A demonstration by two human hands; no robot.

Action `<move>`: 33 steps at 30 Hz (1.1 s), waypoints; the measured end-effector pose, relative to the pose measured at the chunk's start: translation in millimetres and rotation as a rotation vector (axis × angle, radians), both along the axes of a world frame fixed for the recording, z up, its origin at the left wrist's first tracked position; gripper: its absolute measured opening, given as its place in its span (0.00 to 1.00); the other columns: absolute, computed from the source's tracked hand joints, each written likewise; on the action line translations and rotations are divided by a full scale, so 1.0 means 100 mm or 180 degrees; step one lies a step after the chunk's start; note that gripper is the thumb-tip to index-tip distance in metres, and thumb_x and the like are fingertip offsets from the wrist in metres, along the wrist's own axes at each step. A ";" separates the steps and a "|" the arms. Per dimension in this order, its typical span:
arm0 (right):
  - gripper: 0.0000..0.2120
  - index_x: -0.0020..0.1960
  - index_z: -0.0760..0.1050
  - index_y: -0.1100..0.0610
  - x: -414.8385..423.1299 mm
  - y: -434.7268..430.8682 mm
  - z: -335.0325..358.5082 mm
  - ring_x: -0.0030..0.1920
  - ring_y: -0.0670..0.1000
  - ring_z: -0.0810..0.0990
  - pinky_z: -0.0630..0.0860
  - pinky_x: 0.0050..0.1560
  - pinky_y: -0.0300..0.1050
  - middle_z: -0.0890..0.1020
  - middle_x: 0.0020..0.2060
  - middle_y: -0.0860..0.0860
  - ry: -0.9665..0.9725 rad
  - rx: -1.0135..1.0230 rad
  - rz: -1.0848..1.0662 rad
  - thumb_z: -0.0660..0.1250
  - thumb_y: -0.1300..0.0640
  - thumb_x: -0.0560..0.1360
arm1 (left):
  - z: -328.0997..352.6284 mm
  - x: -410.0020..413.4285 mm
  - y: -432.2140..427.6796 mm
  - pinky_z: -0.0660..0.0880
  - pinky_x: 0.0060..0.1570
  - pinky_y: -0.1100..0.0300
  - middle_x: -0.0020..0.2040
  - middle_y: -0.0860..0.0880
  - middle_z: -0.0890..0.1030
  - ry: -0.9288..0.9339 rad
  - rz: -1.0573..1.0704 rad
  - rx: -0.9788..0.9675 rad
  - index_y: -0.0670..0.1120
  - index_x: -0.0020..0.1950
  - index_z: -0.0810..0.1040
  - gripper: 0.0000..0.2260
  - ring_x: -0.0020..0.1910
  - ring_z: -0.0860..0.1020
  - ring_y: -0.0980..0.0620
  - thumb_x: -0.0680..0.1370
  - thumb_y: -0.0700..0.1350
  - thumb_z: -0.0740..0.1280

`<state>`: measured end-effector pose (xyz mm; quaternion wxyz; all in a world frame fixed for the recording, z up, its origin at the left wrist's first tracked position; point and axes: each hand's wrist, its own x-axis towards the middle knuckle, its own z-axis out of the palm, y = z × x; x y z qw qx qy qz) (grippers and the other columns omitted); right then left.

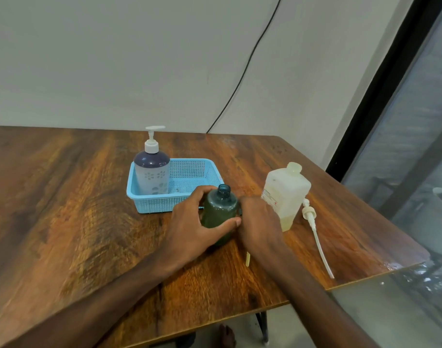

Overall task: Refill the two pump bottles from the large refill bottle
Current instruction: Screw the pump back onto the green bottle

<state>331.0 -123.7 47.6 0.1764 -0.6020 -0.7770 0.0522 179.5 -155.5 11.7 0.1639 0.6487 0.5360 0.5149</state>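
My left hand (190, 229) grips a dark green pump bottle (218, 212) that stands on the table with its neck uncovered. My right hand (259, 222) is right beside it, fingers curled out of sight over the bottle's pump; its pale dip tube (247, 259) pokes out under my wrist. The large translucent refill bottle (287, 192) stands just right of my right hand, with a little yellowish liquid at its bottom. A white and purple pump bottle (152, 172), pump fitted, stands in the left end of a blue basket (190, 172).
A white pump with a long tube (312, 227) lies on the wooden table (77, 209) right of the refill bottle. The table's right edge (390, 222) runs along a glass wall. A black cable (240, 81) hangs down the wall behind.
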 end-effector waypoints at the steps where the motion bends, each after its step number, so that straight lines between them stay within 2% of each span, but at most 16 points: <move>1: 0.12 0.63 0.76 0.54 -0.01 0.01 -0.02 0.56 0.51 0.80 0.80 0.57 0.48 0.81 0.58 0.53 -0.0017 -0.0066 0.0029 0.66 0.58 0.80 | 0.00 0.00 0.00 0.72 0.55 0.76 0.59 0.64 0.79 0.0002 -0.0006 -0.0012 0.57 0.67 0.74 0.33 0.59 0.76 0.69 0.66 0.63 0.80; 5: 0.12 0.63 0.77 0.54 0.00 0.00 -0.07 0.55 0.50 0.80 0.79 0.55 0.44 0.81 0.58 0.52 0.0167 -0.0138 0.0049 0.67 0.58 0.80 | -0.01 -0.01 0.00 0.75 0.56 0.73 0.59 0.63 0.80 -0.0013 -0.0012 -0.0023 0.56 0.67 0.75 0.33 0.59 0.77 0.66 0.66 0.63 0.80; 12: 0.14 0.64 0.77 0.51 0.08 -0.05 -0.06 0.53 0.47 0.81 0.78 0.51 0.40 0.83 0.56 0.49 0.0418 -0.0222 0.0132 0.69 0.59 0.78 | -0.01 0.00 -0.01 0.72 0.54 0.77 0.59 0.64 0.79 -0.0007 -0.0020 -0.0043 0.56 0.67 0.74 0.33 0.59 0.76 0.69 0.66 0.63 0.80; 16: 0.18 0.63 0.77 0.49 0.15 -0.07 0.10 0.54 0.44 0.80 0.79 0.51 0.37 0.82 0.56 0.45 0.1190 -0.0166 0.0086 0.74 0.59 0.75 | 0.00 -0.01 -0.03 0.70 0.53 0.80 0.61 0.64 0.78 0.0015 -0.0021 -0.0105 0.57 0.68 0.74 0.36 0.60 0.75 0.69 0.65 0.68 0.77; 18: 0.19 0.64 0.77 0.49 0.17 -0.09 0.22 0.54 0.43 0.80 0.79 0.52 0.36 0.82 0.57 0.45 0.1557 0.0136 0.0048 0.74 0.58 0.75 | 0.01 0.00 -0.04 0.70 0.53 0.79 0.60 0.65 0.78 0.0009 0.0009 -0.0076 0.57 0.67 0.74 0.34 0.59 0.75 0.69 0.65 0.68 0.77; 21: 0.19 0.66 0.79 0.49 0.18 -0.11 0.43 0.53 0.40 0.81 0.78 0.47 0.29 0.83 0.57 0.43 0.1935 0.0626 0.0181 0.74 0.57 0.76 | 0.01 0.01 -0.05 0.70 0.52 0.79 0.58 0.67 0.78 -0.0032 0.0025 -0.0074 0.59 0.66 0.74 0.32 0.59 0.74 0.71 0.66 0.67 0.77; 22: 0.19 0.66 0.79 0.49 0.18 -0.12 0.49 0.54 0.40 0.82 0.78 0.48 0.28 0.84 0.58 0.43 0.2102 0.0703 0.0287 0.74 0.56 0.76 | 0.01 0.00 -0.05 0.70 0.52 0.80 0.59 0.67 0.79 -0.0038 0.0020 -0.0092 0.59 0.66 0.74 0.32 0.59 0.75 0.71 0.66 0.67 0.77; 24: 0.18 0.66 0.80 0.50 0.17 -0.14 0.62 0.56 0.39 0.83 0.80 0.56 0.34 0.84 0.58 0.43 0.2424 0.0799 0.0527 0.73 0.55 0.77 | 0.01 0.00 -0.04 0.70 0.50 0.80 0.61 0.67 0.78 -0.0034 0.0007 -0.0161 0.60 0.68 0.73 0.34 0.59 0.75 0.70 0.66 0.68 0.77; 26: 0.16 0.65 0.80 0.53 0.14 -0.17 0.75 0.56 0.40 0.83 0.81 0.58 0.41 0.85 0.57 0.44 0.2752 0.0905 0.0766 0.73 0.57 0.77 | 0.01 0.00 -0.03 0.70 0.48 0.81 0.62 0.66 0.77 -0.0029 0.0013 -0.0195 0.60 0.69 0.72 0.36 0.59 0.75 0.69 0.65 0.69 0.76; 30: 0.16 0.66 0.79 0.57 0.08 -0.22 0.96 0.57 0.46 0.84 0.82 0.58 0.52 0.85 0.57 0.48 0.3251 0.1013 0.1136 0.71 0.60 0.78 | -0.03 0.01 -0.02 0.73 0.53 0.74 0.63 0.65 0.78 -0.0070 -0.0016 -0.0195 0.59 0.69 0.73 0.36 0.61 0.76 0.65 0.65 0.70 0.77; 33: 0.17 0.66 0.78 0.58 0.04 -0.22 1.04 0.58 0.49 0.84 0.82 0.57 0.56 0.85 0.57 0.50 0.3389 0.1081 0.1267 0.71 0.60 0.79 | -0.02 0.01 -0.02 0.73 0.51 0.77 0.61 0.65 0.79 -0.0093 -0.0032 -0.0181 0.58 0.68 0.74 0.35 0.61 0.76 0.65 0.65 0.69 0.77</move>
